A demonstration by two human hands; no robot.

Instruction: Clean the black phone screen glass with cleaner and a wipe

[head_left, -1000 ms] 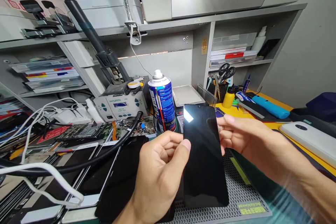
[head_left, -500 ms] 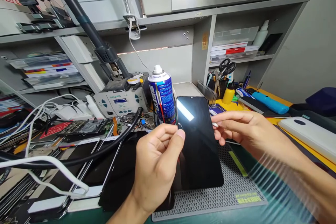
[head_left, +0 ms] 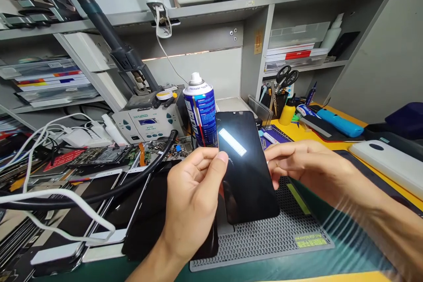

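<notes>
A black smartphone (head_left: 249,185) is tilted up above the grey perforated mat (head_left: 257,242), its dark glossy screen towards me with a bright light reflection. My left hand (head_left: 194,202) grips its left edge, thumb on the front and curled fingers behind. At the opposite edge is my right hand (head_left: 307,161), its fingers bent and drawn together. Those fingertips are partly hidden by the phone's side, so what they pinch cannot be made out. Behind the phone stands a blue spray can (head_left: 201,112) with a white nozzle.
Several dark phone screens (head_left: 148,211) lie to the left, crossed by a thick black hose (head_left: 132,185) and white cables (head_left: 66,196). A control station (head_left: 148,119) sits behind. To the right are a yellow bottle (head_left: 287,112), scissors (head_left: 286,77) and a white device (head_left: 390,158).
The phone has shifted slightly up and left in view with my left hand. My right fingertips, which showed a small white thing between them, have moved closer against the phone's right edge.
</notes>
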